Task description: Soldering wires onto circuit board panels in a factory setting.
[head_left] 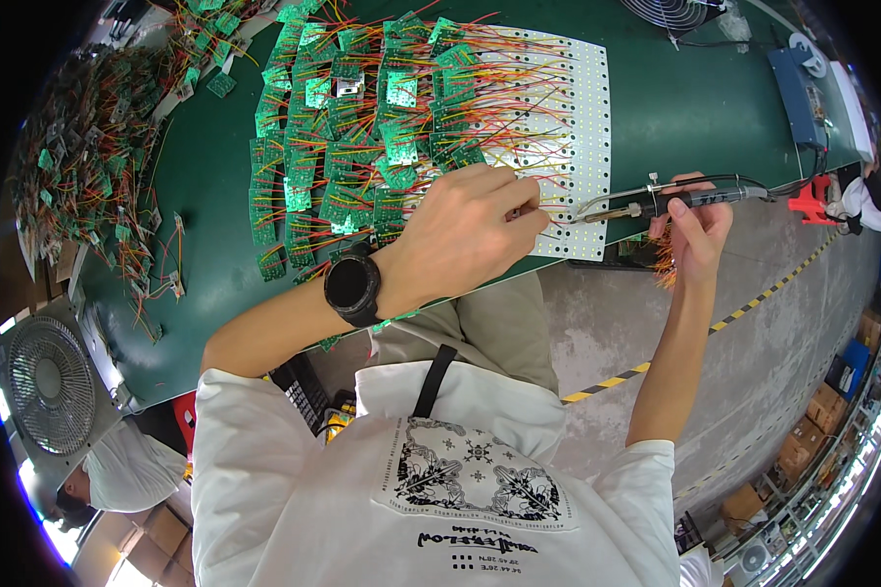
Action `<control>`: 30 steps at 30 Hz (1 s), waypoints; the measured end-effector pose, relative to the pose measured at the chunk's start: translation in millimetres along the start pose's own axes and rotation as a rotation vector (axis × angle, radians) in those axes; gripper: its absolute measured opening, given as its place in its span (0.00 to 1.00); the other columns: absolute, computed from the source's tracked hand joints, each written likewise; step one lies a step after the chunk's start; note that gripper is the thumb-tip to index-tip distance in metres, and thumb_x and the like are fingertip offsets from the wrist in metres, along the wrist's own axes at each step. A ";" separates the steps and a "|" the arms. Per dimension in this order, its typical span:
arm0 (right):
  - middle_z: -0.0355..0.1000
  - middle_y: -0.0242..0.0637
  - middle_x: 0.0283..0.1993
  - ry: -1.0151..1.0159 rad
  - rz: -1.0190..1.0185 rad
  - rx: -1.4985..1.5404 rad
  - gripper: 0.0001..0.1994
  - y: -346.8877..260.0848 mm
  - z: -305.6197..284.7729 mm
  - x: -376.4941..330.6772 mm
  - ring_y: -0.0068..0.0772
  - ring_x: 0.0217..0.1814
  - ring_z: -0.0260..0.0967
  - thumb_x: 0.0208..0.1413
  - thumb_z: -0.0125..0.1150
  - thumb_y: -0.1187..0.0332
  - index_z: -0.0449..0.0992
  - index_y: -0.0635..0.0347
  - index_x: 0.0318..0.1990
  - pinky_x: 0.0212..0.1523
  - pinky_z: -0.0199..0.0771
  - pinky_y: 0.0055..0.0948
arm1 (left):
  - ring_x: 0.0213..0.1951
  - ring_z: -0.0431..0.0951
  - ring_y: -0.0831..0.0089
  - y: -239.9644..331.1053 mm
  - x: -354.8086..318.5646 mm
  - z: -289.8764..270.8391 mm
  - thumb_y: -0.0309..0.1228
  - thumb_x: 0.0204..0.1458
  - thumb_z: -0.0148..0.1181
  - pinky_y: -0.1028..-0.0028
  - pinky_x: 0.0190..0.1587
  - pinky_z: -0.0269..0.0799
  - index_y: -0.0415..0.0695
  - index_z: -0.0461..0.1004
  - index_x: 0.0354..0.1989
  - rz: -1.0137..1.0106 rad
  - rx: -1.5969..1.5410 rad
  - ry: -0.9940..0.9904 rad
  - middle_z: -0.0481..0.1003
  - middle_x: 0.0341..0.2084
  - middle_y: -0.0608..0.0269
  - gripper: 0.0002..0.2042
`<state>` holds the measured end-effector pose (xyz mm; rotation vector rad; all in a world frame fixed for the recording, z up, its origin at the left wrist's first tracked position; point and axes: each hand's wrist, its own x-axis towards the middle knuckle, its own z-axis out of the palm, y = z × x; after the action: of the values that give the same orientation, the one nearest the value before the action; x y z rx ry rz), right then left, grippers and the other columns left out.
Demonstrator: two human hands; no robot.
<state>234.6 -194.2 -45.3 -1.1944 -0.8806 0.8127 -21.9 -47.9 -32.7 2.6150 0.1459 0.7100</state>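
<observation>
My right hand [697, 227] grips a black-handled soldering iron [707, 199], with a thin metal tube clamped along its front. The iron's tip points left and lies over the lower right part of a white LED board panel [587, 117]. Just left of the tip, my left hand [480, 223] rests over the panel with its fingers curled together; whatever they pinch is hidden. Red and yellow wires [529, 98] run across the panel to rows of small green circuit boards [399, 142] on its left. Some boards and wires are covered by my left hand and forearm.
A green table [695, 108] carries the work. A big heap of wired boards [88, 147] is at the far left. Fans stand at the lower left [51, 377] and top right [671, 12]. A blue box [798, 98] and a red holder [811, 201] sit at the right.
</observation>
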 end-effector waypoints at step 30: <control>0.72 0.42 0.27 0.000 0.033 -0.072 0.09 -1.6 1.2 -1.6 0.28 0.20 0.70 0.52 0.59 0.77 0.71 0.73 0.39 0.21 0.71 0.23 | 0.28 0.73 0.67 1.1 -0.1 1.8 0.26 0.38 0.64 0.70 0.29 0.70 0.42 0.75 0.28 -0.006 0.013 0.031 0.72 0.26 0.65 0.07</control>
<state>232.9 -195.4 -43.8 -1.2750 -0.8989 0.8134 -21.1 -49.5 -33.7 2.6157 0.1677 0.7500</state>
